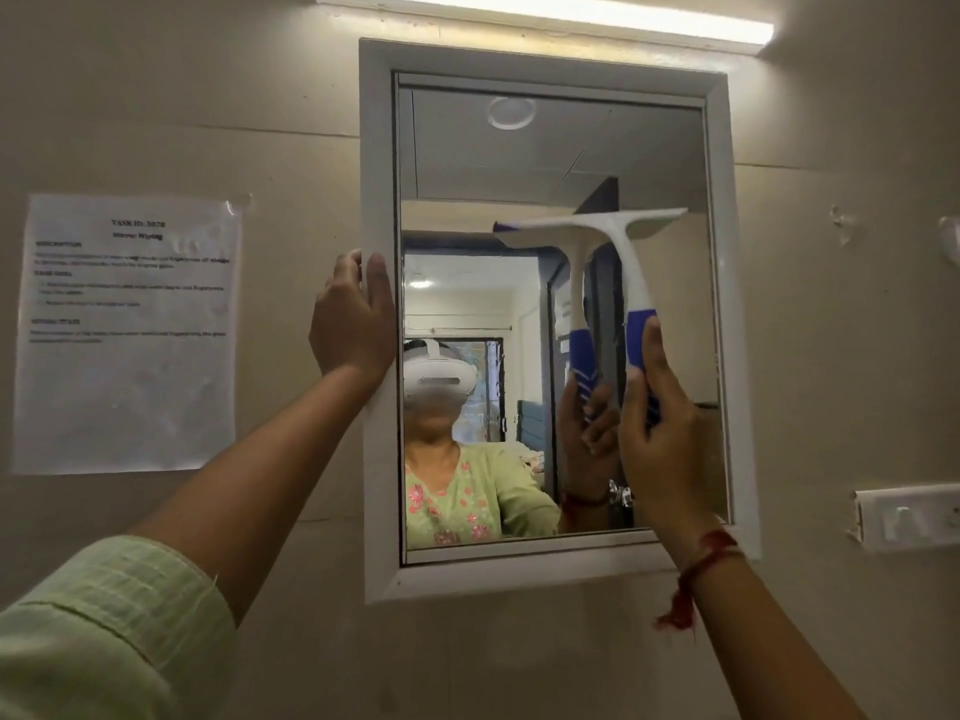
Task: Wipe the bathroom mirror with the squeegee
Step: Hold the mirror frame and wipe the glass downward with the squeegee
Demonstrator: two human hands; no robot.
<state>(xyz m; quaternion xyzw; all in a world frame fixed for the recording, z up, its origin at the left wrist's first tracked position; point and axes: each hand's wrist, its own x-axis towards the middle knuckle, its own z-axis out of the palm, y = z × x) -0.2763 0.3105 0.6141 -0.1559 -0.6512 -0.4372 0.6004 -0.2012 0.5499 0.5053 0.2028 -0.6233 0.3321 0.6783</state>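
Note:
A white-framed mirror (670,163) hangs on the beige wall in the middle of the view. My right hand (662,439) grips the blue handle of a white squeegee (628,262). Its blade lies level against the glass on the right half, about mid-height. My left hand (353,319) holds the mirror's white frame (376,148) at its left edge, fingers wrapped over the rim. The glass reflects the squeegee, my hands, a person in a green top with a white headset, and a room behind.
A printed sheet (127,330) in a plastic sleeve is stuck to the wall left of the mirror. A tube light (545,7) glows above it. A white switch plate (906,519) sits on the wall at the lower right.

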